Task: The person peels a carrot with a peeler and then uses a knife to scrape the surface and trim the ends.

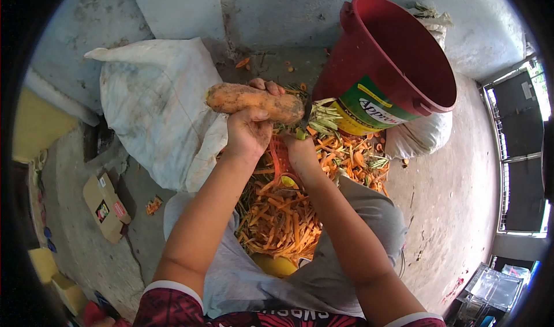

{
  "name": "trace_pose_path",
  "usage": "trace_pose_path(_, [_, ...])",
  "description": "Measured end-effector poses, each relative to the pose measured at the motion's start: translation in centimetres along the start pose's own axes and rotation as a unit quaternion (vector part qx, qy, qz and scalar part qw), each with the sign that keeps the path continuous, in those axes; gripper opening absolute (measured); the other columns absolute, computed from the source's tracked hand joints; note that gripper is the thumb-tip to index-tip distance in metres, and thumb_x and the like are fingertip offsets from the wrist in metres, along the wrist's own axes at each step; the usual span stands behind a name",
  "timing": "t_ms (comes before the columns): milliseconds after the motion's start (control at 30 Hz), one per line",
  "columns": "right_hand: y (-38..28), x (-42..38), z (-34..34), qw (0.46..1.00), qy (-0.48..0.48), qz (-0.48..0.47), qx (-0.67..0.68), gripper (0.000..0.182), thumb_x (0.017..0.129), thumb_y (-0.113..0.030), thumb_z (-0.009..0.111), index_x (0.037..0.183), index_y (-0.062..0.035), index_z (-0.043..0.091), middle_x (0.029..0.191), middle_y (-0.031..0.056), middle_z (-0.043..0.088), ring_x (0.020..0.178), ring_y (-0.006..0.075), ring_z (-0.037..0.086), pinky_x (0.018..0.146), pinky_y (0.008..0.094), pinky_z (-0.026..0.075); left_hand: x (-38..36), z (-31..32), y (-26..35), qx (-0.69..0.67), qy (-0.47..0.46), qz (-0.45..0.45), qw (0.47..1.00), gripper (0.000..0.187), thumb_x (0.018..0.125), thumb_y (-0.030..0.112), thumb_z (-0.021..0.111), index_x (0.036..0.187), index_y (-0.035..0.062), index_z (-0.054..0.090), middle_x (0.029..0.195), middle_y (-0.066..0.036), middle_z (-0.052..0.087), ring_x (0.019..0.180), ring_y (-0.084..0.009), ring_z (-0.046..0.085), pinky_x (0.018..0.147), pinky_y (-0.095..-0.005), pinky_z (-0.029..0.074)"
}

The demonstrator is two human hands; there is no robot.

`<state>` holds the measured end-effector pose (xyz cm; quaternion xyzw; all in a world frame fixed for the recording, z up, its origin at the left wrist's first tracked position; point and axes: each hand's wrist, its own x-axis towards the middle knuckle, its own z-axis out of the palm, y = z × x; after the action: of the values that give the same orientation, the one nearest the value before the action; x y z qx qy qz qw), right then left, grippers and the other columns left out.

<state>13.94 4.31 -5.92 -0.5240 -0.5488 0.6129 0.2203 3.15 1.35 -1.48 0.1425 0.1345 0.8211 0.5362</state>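
Observation:
A large, soil-smudged orange carrot lies sideways in my left hand, the thumb on the near side and the fingertips showing over its far side. At its right end is a tuft of cut green stalks. A dark knife blade stands against that end, between the carrot and the stalks. My right hand is closed below the blade, apparently round the knife's handle, which is mostly hidden. Under both hands lies a heap of orange peelings mixed with green stalks, with red netting in it.
A tall red bucket with a green and yellow label stands at the back right, a whitish sack beside it. To the left slumps a large white sack. A flattened cardboard box lies on the concrete floor.

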Motion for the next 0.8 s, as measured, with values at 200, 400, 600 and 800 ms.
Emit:
trace_pose_path(200, [4.2, 2.0, 0.2, 0.989, -0.105, -0.107, 0.012, 0.015, 0.078, -0.013, 0.047, 0.081, 0.0001, 0.053, 0.067, 0.0036, 0.050, 0.056, 0.0107, 0.046, 0.051, 0.0252, 0.036, 0.9, -0.1, 0.1, 0.157, -0.142, 0.019, 0.977, 0.041, 0.050, 0.005, 0.047, 0.091, 0.0046, 0.040, 0.085, -0.009, 0.044, 0.093, -0.0253, 0.042, 0.094, -0.0383, 0.030])
trace_pose_path(400, [2.7, 1.2, -0.2, 0.984, -0.061, -0.164, -0.016, 0.014, 0.078, -0.013, 0.047, 0.078, 0.0000, 0.053, 0.065, 0.0032, 0.049, 0.054, 0.0108, 0.045, 0.050, 0.0255, 0.036, 0.9, -0.6, 0.2, -0.042, 0.005, -0.029, 0.999, 0.042, 0.048, 0.004, 0.049, 0.088, 0.0035, 0.039, 0.082, -0.008, 0.044, 0.092, -0.0259, 0.042, 0.094, -0.0382, 0.031])
trace_pose_path(600, [-0.6, -0.9, -0.5, 0.999, -0.020, 0.007, 0.027, 0.013, 0.078, -0.014, 0.048, 0.078, -0.0015, 0.053, 0.065, 0.0031, 0.049, 0.054, 0.0107, 0.044, 0.048, 0.0253, 0.036, 0.8, -0.4, -0.1, -0.034, -0.041, -0.015, 0.998, 0.041, 0.047, 0.004, 0.050, 0.087, 0.0047, 0.039, 0.080, -0.007, 0.042, 0.089, -0.0250, 0.042, 0.094, -0.0376, 0.029])
trace_pose_path(800, [0.5, -0.5, -0.8, 0.982, -0.164, 0.072, 0.065, 0.015, 0.079, -0.017, 0.046, 0.078, -0.0033, 0.054, 0.061, 0.0010, 0.047, 0.051, 0.0110, 0.042, 0.046, 0.0256, 0.034, 1.0, 0.5, 0.8, 0.176, -0.164, -0.046, 0.970, 0.039, 0.046, 0.005, 0.050, 0.083, 0.0072, 0.038, 0.080, -0.006, 0.042, 0.087, -0.0230, 0.042, 0.094, -0.0377, 0.028])
